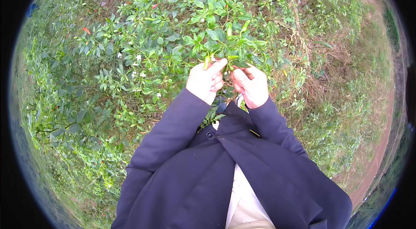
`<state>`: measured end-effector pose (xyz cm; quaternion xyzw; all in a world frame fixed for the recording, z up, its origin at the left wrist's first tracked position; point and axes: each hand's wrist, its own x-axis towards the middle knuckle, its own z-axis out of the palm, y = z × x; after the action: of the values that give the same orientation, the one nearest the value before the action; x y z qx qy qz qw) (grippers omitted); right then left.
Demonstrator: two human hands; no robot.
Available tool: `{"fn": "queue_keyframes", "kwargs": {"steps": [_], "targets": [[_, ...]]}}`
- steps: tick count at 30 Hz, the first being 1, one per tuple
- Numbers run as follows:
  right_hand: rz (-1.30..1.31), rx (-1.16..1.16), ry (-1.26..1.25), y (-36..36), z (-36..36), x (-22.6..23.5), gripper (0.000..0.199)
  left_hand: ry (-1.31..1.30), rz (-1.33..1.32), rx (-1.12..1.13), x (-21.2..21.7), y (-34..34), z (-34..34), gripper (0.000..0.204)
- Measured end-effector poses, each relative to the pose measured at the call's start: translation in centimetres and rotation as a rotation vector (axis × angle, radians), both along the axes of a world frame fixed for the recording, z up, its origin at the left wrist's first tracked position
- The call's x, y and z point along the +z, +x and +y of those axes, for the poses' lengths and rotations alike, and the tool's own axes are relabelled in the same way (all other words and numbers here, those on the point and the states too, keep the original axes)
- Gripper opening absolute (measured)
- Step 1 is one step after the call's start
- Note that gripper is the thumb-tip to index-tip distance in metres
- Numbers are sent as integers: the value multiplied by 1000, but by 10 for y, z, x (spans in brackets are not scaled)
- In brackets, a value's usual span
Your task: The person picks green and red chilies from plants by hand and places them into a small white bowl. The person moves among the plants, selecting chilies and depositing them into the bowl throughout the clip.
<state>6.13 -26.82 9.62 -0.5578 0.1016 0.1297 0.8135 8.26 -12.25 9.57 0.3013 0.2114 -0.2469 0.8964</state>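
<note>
The person is picking at a leafy green chilli bush [182,34]. The left hand [206,80] is pinching its fingertips on a small pale-green chilli pod [207,61] hanging at the bush's near edge, while the right hand [250,85] is curling its fingers, seemingly around a stem. Next comes a clean snap off the stalk.

Two hands were in view, the left hand [205,81] and the right hand [250,85], both at one chilli plant [182,43]. Three green chillies [245,26] showed just above the fingertips. Two red chillies [86,30] hung well left of the hands. Small white flowers [138,58] were too many to count exactly.
</note>
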Motion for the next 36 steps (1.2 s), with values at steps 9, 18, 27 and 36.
{"fn": "queue_keyframes", "kwargs": {"steps": [9,18,27,36], "targets": [[225,197,743,-9,-15,27,15,192,-80,23,2,-3,-5,8],[-600,38,-930,-6,-10,41,20,282,-111,1,-8,-10,-10,9],[5,-1,-133,7,-10,33,15,300,-134,-78,-1,-23,-13,7],[27,294,716,11,-42,51,25,224,-89,-106,2,-27,-12,6]]}}
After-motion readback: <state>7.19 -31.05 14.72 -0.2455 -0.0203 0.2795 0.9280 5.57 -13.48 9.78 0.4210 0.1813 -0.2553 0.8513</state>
